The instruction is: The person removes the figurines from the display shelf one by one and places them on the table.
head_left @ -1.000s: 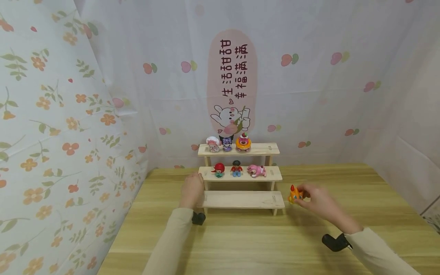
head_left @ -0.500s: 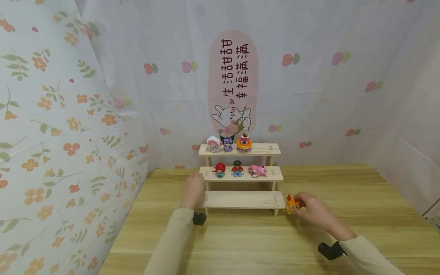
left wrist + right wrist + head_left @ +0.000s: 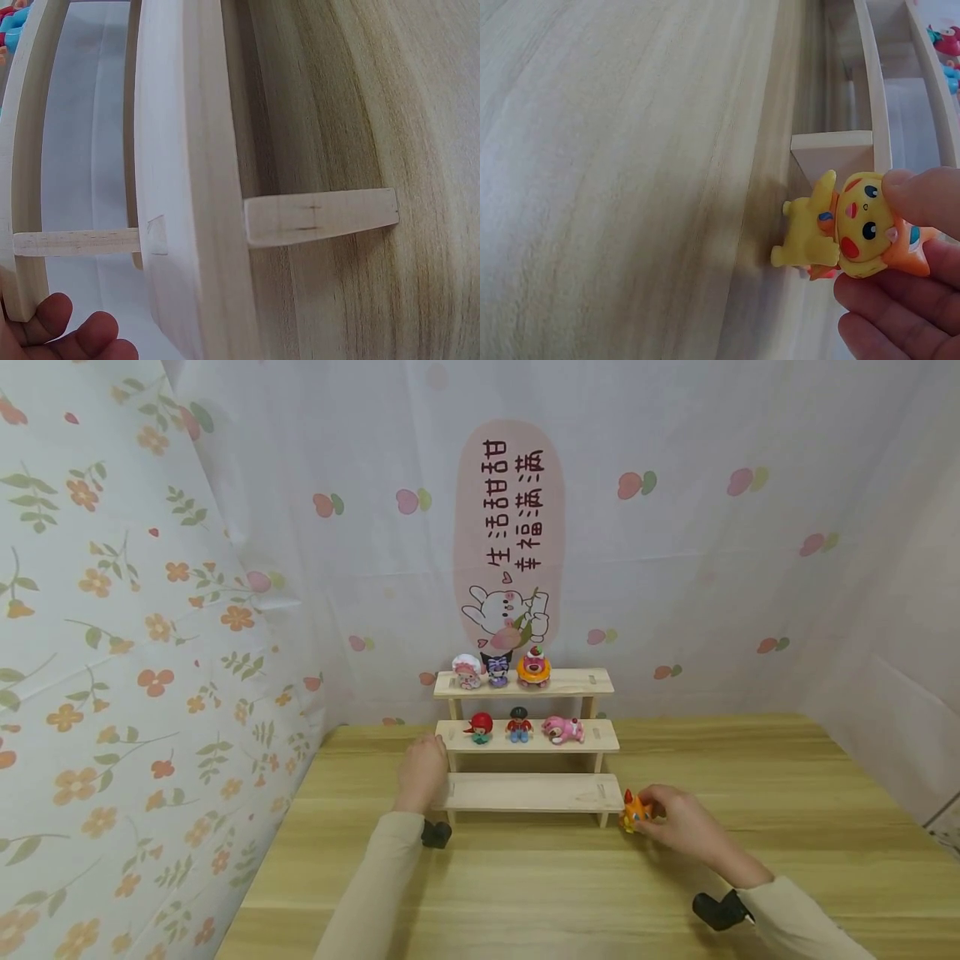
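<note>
My right hand point(image 3: 681, 823) pinches a toy figurine point(image 3: 634, 814) between thumb and fingers, by the right end of a three-tier wooden display stand point(image 3: 517, 790). In the right wrist view, the figurine point(image 3: 859, 225) has a yellow body, a smiling face and an orange hood, and overlaps the leg of the lowest tier. My left hand point(image 3: 422, 770) grips the left end of the middle tier; its curled fingers point(image 3: 90, 334) show at that board's end in the left wrist view.
On the top tier sit a white-capped figurine point(image 3: 467, 672), a purple one point(image 3: 498, 668) and one in an orange ring point(image 3: 534, 670). The middle tier bears a red-haired figurine point(image 3: 480, 727), a black-capped one point(image 3: 518, 725) and a pink lying one point(image 3: 563, 730). Patterned cloth point(image 3: 675, 577) hangs behind.
My right hand has moved the figurine left and nearer to me, down beside the lowest tier's right end. The left hand has kept its place on the stand.
</note>
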`<state>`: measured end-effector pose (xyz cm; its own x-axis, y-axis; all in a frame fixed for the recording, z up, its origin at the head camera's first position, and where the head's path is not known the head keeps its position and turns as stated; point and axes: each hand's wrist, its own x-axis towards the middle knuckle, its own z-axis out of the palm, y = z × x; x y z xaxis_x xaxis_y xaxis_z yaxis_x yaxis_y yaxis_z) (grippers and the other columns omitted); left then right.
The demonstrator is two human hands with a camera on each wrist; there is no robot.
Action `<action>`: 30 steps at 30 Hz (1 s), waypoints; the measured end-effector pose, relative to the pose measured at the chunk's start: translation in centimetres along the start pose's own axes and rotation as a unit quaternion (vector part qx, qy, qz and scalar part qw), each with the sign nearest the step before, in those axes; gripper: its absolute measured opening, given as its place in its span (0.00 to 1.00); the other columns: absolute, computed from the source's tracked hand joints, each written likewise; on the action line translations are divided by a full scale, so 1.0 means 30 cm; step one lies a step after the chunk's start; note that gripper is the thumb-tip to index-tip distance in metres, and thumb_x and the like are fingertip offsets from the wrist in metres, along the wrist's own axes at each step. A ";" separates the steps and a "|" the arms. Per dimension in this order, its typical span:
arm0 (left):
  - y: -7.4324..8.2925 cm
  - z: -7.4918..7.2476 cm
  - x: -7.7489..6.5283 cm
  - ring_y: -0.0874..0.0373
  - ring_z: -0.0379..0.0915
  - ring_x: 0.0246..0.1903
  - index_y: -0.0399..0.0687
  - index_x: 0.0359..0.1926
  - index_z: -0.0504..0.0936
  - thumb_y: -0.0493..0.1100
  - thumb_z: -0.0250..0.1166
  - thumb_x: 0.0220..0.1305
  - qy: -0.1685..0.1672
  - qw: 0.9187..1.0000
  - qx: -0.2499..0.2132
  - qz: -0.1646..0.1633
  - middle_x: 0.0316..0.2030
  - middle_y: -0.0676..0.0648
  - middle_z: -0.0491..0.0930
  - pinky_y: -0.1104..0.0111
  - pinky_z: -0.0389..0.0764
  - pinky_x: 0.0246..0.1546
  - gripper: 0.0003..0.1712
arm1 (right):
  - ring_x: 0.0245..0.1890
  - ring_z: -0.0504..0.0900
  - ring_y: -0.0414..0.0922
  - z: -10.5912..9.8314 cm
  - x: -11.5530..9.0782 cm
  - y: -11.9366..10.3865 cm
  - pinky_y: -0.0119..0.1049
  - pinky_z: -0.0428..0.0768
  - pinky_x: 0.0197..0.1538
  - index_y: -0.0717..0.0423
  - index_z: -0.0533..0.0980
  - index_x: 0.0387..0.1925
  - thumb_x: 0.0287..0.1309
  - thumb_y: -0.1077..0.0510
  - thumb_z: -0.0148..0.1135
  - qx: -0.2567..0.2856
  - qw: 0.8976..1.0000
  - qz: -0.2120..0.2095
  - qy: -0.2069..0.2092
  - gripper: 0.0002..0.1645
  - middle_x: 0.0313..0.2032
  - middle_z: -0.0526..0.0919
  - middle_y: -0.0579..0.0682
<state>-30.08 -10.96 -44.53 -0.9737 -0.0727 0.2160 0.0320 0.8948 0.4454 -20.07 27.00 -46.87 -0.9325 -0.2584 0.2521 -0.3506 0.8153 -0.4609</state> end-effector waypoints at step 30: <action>-0.002 0.000 -0.004 0.39 0.78 0.39 0.33 0.38 0.75 0.46 0.40 0.75 0.005 1.000 -0.007 0.010 0.34 0.36 0.79 0.50 0.79 0.35 0.22 | 0.34 0.80 0.44 -0.024 0.002 0.007 0.36 0.80 0.35 0.67 0.75 0.49 0.47 0.59 0.73 -0.004 0.999 -0.020 -0.044 0.28 0.38 0.81 0.52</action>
<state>-29.97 -10.99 -44.58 -0.9706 -0.0585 0.2334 0.0551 0.8901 0.4523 -20.14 27.52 -46.35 -0.9220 -0.3354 0.1937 -0.3872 0.8078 -0.4445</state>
